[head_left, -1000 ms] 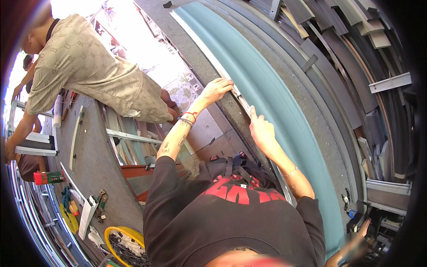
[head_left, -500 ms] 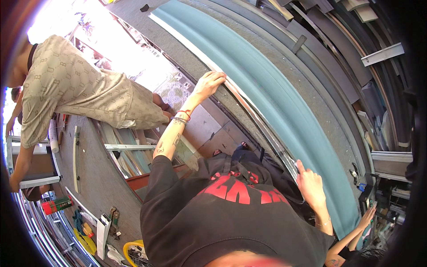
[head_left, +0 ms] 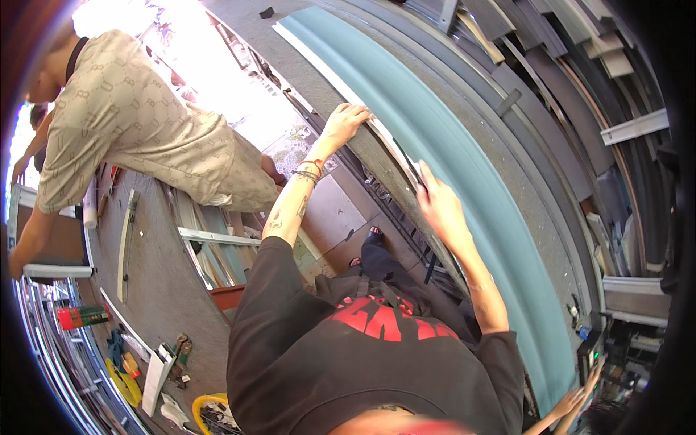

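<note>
In the head view, a long teal sheet [head_left: 406, 94] lies across a grey, rough-textured bench [head_left: 554, 268] in front of the person. Its surface is smooth and matt, with shallow ridges running lengthwise, and the fisheye lens bows it into an arc. A narrow, shiny pale strip [head_left: 319, 69] runs along the side nearest the body.

The left hand [head_left: 342, 127] rests at that edge, its fingers together and bent over it; the thumb side is hidden, so I cannot tell whether they grasp or only press. The right hand [head_left: 442, 206] is nearer the body on the same edge, its index finger extended and the others curled. A thin dark thing [head_left: 415, 171] shows by its fingertips, but I cannot tell whether they hold it.

Beyond the sheet stand long, flat grey boards [head_left: 536, 138], densely stacked. At left, a co-worker [head_left: 138, 116] in a beige patterned cloth shirt leans over a second grey bench [head_left: 163, 290]. A slim pale bar [head_left: 127, 250] lies on this bench, and a red and green cylindrical can [head_left: 83, 316] is near its outer side, beside thin, glossy metal lengths [head_left: 45, 341]. Another person's hands [head_left: 569, 402] show at lower right, near the sheet's end.
</note>
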Demonstrator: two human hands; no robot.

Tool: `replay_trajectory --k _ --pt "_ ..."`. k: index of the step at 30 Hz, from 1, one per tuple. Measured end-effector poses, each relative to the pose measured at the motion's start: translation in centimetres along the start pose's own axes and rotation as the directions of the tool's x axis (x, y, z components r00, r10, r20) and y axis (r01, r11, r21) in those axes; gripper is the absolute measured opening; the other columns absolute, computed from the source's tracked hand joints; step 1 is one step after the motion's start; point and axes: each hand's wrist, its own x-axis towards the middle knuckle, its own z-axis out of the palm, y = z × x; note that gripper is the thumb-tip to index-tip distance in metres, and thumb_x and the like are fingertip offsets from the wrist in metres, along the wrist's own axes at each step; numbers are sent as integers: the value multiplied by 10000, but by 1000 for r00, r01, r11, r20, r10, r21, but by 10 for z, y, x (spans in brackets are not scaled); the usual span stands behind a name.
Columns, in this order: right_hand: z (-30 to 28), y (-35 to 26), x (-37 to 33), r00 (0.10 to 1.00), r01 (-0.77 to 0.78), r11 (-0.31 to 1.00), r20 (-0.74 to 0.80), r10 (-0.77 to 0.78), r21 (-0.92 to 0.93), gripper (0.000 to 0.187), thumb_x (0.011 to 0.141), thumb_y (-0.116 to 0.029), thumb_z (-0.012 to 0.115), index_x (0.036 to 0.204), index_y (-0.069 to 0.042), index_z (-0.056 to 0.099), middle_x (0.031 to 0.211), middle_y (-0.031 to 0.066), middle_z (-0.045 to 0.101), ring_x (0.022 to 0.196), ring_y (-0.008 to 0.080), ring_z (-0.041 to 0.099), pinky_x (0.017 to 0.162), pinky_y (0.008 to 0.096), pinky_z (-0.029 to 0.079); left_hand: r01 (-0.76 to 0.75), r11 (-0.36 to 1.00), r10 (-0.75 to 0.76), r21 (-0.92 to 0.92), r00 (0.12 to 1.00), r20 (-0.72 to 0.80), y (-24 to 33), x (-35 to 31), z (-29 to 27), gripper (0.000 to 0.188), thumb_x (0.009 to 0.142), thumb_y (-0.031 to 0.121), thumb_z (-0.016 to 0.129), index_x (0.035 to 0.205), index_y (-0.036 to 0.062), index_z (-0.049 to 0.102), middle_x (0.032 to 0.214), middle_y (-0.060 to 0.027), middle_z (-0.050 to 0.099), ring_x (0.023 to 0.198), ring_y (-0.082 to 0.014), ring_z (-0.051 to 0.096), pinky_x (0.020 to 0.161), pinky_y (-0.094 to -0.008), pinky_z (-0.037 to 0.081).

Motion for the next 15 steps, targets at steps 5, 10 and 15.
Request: replay_trajectory --k 5,10,15 --pt "42 -7 77 999 52 982 13 -51 -183 468 909 -190 513 1353 -68 427 904 246 623 775 418 625 701 491 508 19 1000 -19 -4 1000 -10 -6 -4 -4 190 828 72 542 984 128 636 1047 -7 633 1026 -151 585 928 -353 416" --pt "55 0 106 993 97 964 85 -79 -246 524 911 -204 485 1391 -54 341 879 243 620 749 405 648 689 514 511 142 984 -151 -106 986 -76 -13 -8 -2 132 844 136 585 947 94 655 1086 1 632 1056 -166 579 928 -349 418" --pt "58 -8 113 991 130 905 86 -104 -406 544 881 -154 506 1384 -22 346 862 233 626 701 355 667 638 445 547 165 971 -182 -173 979 -88 -20 -8 -3 140 836 131 593 953 99 662 1079 -1 635 1044 -191 585 905 -339 434"
